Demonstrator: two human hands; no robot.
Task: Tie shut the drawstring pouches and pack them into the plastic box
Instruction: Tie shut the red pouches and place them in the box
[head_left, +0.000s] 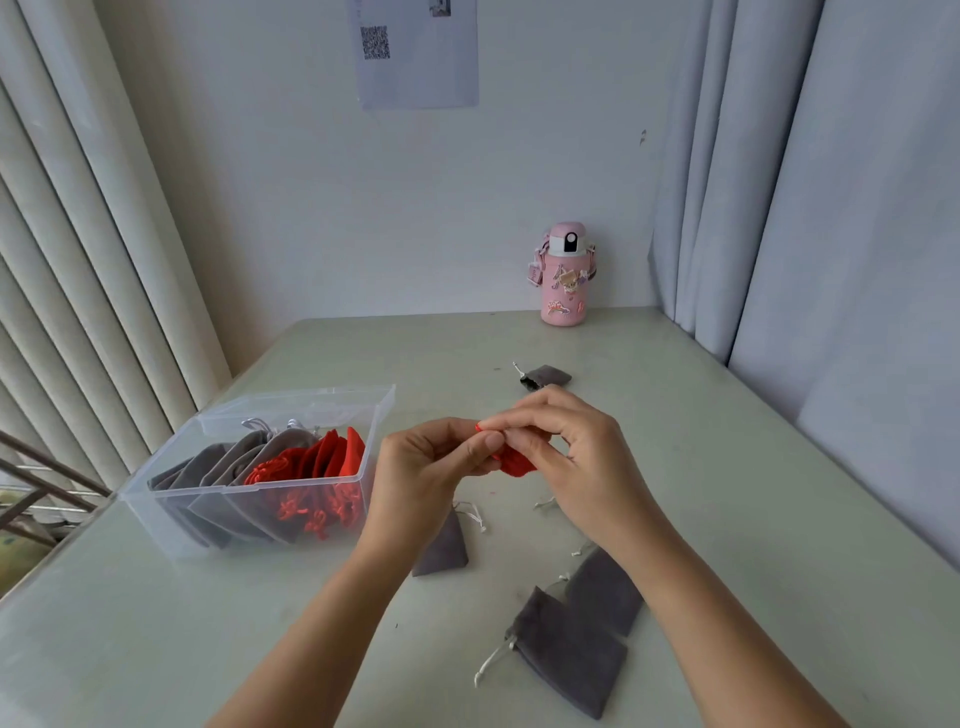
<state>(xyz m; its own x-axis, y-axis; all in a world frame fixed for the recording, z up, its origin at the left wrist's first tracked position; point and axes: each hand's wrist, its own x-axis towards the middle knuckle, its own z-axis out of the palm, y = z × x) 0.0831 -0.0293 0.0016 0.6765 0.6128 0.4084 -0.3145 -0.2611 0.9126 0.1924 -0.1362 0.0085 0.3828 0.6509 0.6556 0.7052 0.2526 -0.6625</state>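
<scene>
A small red drawstring pouch (517, 462) hangs above the table between both hands, mostly hidden by fingers. My left hand (431, 467) and my right hand (561, 447) pinch its red cord at the top, fingertips meeting. The clear plastic box (171, 512) stands at the left and holds several grey pouches and several red pouches upright in a row. Loose grey pouches lie on the table: one (444, 545) under my left wrist, two overlapping (571, 649) near the front, and one (545, 376) farther back.
A pink water bottle (565, 275) stands at the back by the wall. Curtains hang along the left and right sides. The table's left edge runs close beside the box. A paper sheet with a QR code is on the wall.
</scene>
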